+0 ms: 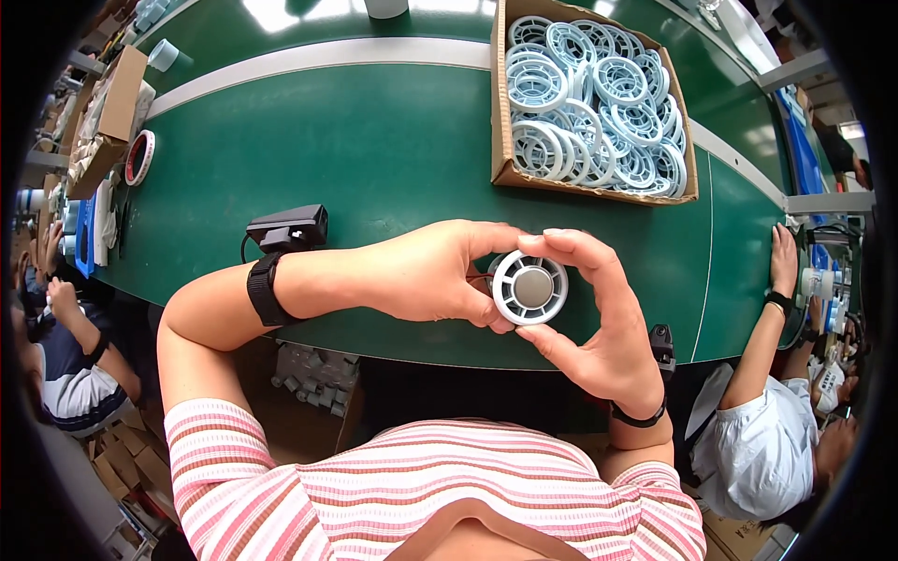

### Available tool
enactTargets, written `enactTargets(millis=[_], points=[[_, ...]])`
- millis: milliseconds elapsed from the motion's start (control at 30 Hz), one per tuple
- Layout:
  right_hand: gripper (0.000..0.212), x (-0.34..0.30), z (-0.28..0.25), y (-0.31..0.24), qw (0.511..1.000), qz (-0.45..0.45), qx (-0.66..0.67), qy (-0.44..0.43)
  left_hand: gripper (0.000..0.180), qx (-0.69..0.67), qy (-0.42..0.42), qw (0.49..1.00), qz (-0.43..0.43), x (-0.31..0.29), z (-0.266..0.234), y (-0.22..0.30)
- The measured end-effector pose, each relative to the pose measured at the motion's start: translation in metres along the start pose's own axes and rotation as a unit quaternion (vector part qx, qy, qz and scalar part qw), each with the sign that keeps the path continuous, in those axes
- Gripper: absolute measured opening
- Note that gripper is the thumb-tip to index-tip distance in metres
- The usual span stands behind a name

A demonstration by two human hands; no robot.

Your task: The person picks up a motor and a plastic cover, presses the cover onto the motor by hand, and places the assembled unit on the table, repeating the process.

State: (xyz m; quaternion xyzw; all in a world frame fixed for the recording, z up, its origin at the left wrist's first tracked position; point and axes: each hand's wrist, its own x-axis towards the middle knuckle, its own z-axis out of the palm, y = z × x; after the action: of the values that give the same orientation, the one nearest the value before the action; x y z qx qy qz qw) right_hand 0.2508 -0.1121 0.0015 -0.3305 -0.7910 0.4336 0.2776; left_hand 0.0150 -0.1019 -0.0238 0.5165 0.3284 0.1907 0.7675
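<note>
White plastic grille (pixel 529 288), round with a grey hub, sits just above the desk's (pixel 374 150) near edge, pinched between both hands: left hand (pixel 426 273) clenched on its left rim, right hand (pixel 599 318) curled over top and right. Even rim pressure, I judge, keeps the spokes from bending. Green desk carries a carton (pixel 501 112) of like grilles, and co-workers sit on either side.

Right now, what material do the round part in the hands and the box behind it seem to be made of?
Round part: probably moulded plastic, pale matte ribs; its grey centre disc has a dull sheen, maybe metal. Box: brown corrugated cardboard, matte, with raw edges.
</note>
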Motion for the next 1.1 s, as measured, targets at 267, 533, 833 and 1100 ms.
enactTargets(millis=[267, 533, 833, 1100], points=[[0.07, 0.009, -0.006, 0.006, 0.999, -0.021, -0.003, -0.027, 0.061, -0.083, -0.078, 0.992, -0.062, 0.0, -0.02, 0.016], [0.07, 0.005, -0.007, 0.005, 0.998, -0.023, -0.034, -0.039, 0.059, -0.189, -0.037, 0.973, -0.127, -0.001, -0.016, 0.017], [0.072, 0.004, -0.003, 0.009, 0.997, -0.064, -0.041, -0.02, 0.06, -0.165, -0.04, 0.981, -0.095, -0.001, -0.012, 0.016], [0.071, -0.022, -0.007, 0.0, 0.972, -0.053, -0.226, 0.044, 0.058, -0.087, -0.006, 0.996, -0.026, -0.002, 0.001, 0.005]])
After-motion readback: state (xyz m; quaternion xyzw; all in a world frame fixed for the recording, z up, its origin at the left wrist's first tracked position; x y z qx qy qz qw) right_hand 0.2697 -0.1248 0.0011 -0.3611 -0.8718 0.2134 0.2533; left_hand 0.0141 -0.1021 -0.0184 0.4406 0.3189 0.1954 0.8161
